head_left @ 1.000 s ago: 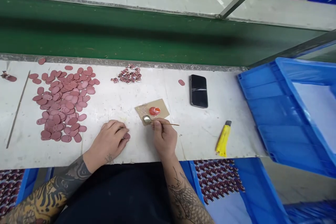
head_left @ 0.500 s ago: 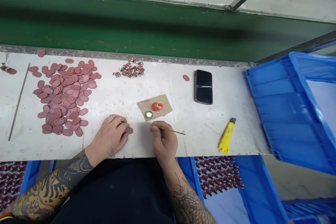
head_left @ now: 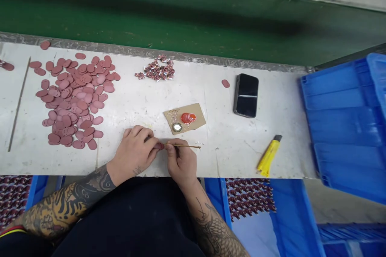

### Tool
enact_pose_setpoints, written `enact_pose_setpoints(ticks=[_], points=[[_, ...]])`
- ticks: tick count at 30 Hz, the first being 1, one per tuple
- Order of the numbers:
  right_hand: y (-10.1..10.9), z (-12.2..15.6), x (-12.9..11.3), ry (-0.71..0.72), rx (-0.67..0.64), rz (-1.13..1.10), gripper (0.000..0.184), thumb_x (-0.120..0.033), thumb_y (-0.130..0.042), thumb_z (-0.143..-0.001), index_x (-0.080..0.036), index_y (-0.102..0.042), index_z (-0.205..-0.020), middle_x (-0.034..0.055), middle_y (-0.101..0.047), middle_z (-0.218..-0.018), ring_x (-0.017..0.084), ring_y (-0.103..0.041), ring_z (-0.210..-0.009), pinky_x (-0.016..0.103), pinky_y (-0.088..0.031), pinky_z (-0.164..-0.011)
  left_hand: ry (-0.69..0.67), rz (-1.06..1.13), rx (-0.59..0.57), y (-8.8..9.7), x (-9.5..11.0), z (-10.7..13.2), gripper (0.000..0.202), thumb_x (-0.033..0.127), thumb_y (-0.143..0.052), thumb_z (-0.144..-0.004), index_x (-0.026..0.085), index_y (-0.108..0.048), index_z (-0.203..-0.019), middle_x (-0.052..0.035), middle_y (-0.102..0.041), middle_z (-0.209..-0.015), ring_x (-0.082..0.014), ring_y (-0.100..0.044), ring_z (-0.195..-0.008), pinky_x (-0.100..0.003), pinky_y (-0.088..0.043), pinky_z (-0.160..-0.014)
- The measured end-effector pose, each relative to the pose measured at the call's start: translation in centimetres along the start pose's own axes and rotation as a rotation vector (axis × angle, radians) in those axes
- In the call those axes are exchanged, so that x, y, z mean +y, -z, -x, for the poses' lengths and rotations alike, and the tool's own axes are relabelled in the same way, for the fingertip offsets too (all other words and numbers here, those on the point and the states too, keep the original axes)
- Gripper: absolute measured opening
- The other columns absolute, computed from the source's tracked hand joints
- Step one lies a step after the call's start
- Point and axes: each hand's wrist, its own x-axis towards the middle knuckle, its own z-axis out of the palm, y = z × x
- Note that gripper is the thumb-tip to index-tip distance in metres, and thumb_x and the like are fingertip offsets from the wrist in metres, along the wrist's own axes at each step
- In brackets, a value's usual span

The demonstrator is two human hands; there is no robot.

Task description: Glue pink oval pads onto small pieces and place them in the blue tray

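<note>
Between the thumb and fingers of my left hand (head_left: 135, 152) is a small reddish oval piece (head_left: 160, 145), partly hidden by the fingertips. My right hand (head_left: 182, 160) is closed around a thin wooden stick (head_left: 188, 145), whose left tip is at the oval piece. Just beyond the hands lies a cardboard scrap (head_left: 197, 112), bearing a glossy red blob (head_left: 188, 118), a small white-topped round item (head_left: 177, 127) and scattered specks. To the left spreads a large pile of reddish oval pieces (head_left: 78, 104), some with small holes.
Small shiny dark-red parts (head_left: 159, 69) are heaped near the back edge. A phone (head_left: 246, 95), one loose oval (head_left: 225, 83) and a yellow cutter (head_left: 269, 156) lie at right. Blue crates (head_left: 343, 128) stand beyond. A long rod (head_left: 19, 104) lies far left. Filled trays (head_left: 250, 196) sit below.
My hands have come together: the left moved right with the oval piece, and the right moved slightly left, bringing the stick's tip to it. The camera view has shifted.
</note>
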Motion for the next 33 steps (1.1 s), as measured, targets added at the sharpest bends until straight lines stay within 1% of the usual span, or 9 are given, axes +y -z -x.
enact_pose_setpoints(ticks=[3, 9, 16, 20, 22, 24, 28, 30, 33], points=[[-0.1, 0.1, 0.1, 0.033, 0.002, 0.012, 0.011, -0.027, -0.048, -0.099, -0.022, -0.057, -0.098, 0.0071, -0.071, -0.089, 0.021, -0.069, -0.080, 0.035, -0.056, -0.069, -0.002, -0.005, -0.006, 0.0, 0.0, -0.1, 0.011, 0.029, -0.060, -0.092, 0.023, -0.067, -0.096, -0.0080, -0.063, -0.104, -0.0277, -0.052, -0.104, -0.046, -0.042, -0.083], [-0.1, 0.0, 0.0, 0.024, -0.030, 0.050, 0.014, -0.028, -0.046, -0.100, -0.023, -0.059, -0.097, 0.0082, -0.071, -0.089, 0.023, -0.069, -0.081, 0.037, -0.057, -0.071, -0.009, -0.017, -0.019, 0.0, 0.0, -0.1, 0.010, 0.029, -0.060, -0.092, 0.022, -0.067, -0.096, -0.0074, -0.063, -0.105, -0.0280, -0.051, -0.105, -0.047, -0.042, -0.083], [-0.6, -0.5, -0.3, 0.105, -0.040, 0.045, 0.011, -0.018, -0.047, -0.097, -0.022, -0.057, -0.095, 0.0065, -0.070, -0.086, 0.022, -0.068, -0.082, 0.035, -0.056, -0.072, -0.008, -0.025, -0.014, -0.1, 0.0, -0.1, 0.011, 0.029, -0.059, -0.092, 0.023, -0.067, -0.099, -0.0063, -0.063, -0.106, -0.0277, -0.052, -0.104, -0.046, -0.040, -0.082], [-0.8, -0.4, -0.4, 0.109, -0.039, 0.055, 0.011, -0.018, -0.047, -0.095, -0.022, -0.057, -0.093, 0.0065, -0.070, -0.086, 0.022, -0.068, -0.082, 0.036, -0.056, -0.073, 0.000, -0.037, -0.018, -0.1, 0.0, -0.1, 0.011, 0.029, -0.059, -0.093, 0.023, -0.067, -0.097, -0.0064, -0.063, -0.107, -0.0282, -0.051, -0.104, -0.046, -0.039, -0.081], [-0.5, -0.3, -0.3, 0.071, -0.037, 0.022, 0.009, -0.020, -0.048, -0.095, -0.022, -0.058, -0.093, 0.0059, -0.070, -0.085, 0.021, -0.068, -0.080, 0.034, -0.055, -0.071, 0.000, -0.047, -0.016, -0.1, 0.0, 0.0, 0.010, 0.029, -0.060, -0.092, 0.023, -0.067, -0.098, -0.0067, -0.063, -0.107, -0.0283, -0.051, -0.104, -0.046, -0.039, -0.081], [0.3, -0.4, 0.1, -0.016, 0.000, -0.032, 0.009, -0.024, -0.050, -0.096, -0.021, -0.058, -0.094, 0.0044, -0.069, -0.083, 0.019, -0.067, -0.075, 0.032, -0.053, -0.067, 0.002, -0.044, -0.004, -0.1, 0.1, 0.0, 0.011, 0.030, -0.059, -0.094, 0.024, -0.067, -0.097, -0.0067, -0.063, -0.107, -0.0279, -0.051, -0.104, -0.046, -0.039, -0.081], [1.9, -1.6, 1.8, -0.204, 0.183, -0.092, 0.013, -0.033, -0.053, -0.097, -0.021, -0.058, -0.095, 0.0021, -0.068, -0.082, 0.017, -0.065, -0.069, 0.030, -0.052, -0.065, 0.017, -0.007, 0.011, -0.3, 0.8, -0.1, 0.013, 0.031, -0.056, -0.096, 0.024, -0.067, -0.095, -0.0055, -0.063, -0.106, -0.0262, -0.051, -0.104, -0.044, -0.038, -0.082], [2.1, -2.5, 2.7, -0.230, 0.229, -0.097, 0.015, -0.036, -0.053, -0.096, -0.022, -0.058, -0.096, 0.0026, -0.069, -0.083, 0.018, -0.065, -0.069, 0.031, -0.052, -0.065, 0.006, 0.008, 0.005, -0.7, 1.4, -0.3, 0.013, 0.030, -0.056, -0.096, 0.024, -0.067, -0.094, -0.0046, -0.063, -0.105, -0.0253, -0.051, -0.103, -0.043, -0.038, -0.082], [1.8, -3.5, 3.5, -0.200, 0.221, -0.062, 0.015, -0.035, -0.053, -0.095, -0.022, -0.060, -0.095, 0.0037, -0.071, -0.083, 0.020, -0.067, -0.071, 0.032, -0.052, -0.066, -0.014, 0.007, 0.006, -1.2, 2.1, -0.5, 0.015, 0.031, -0.054, -0.097, 0.024, -0.066, -0.094, -0.0040, -0.064, -0.102, -0.0244, -0.051, -0.101, -0.043, -0.037, -0.082]])
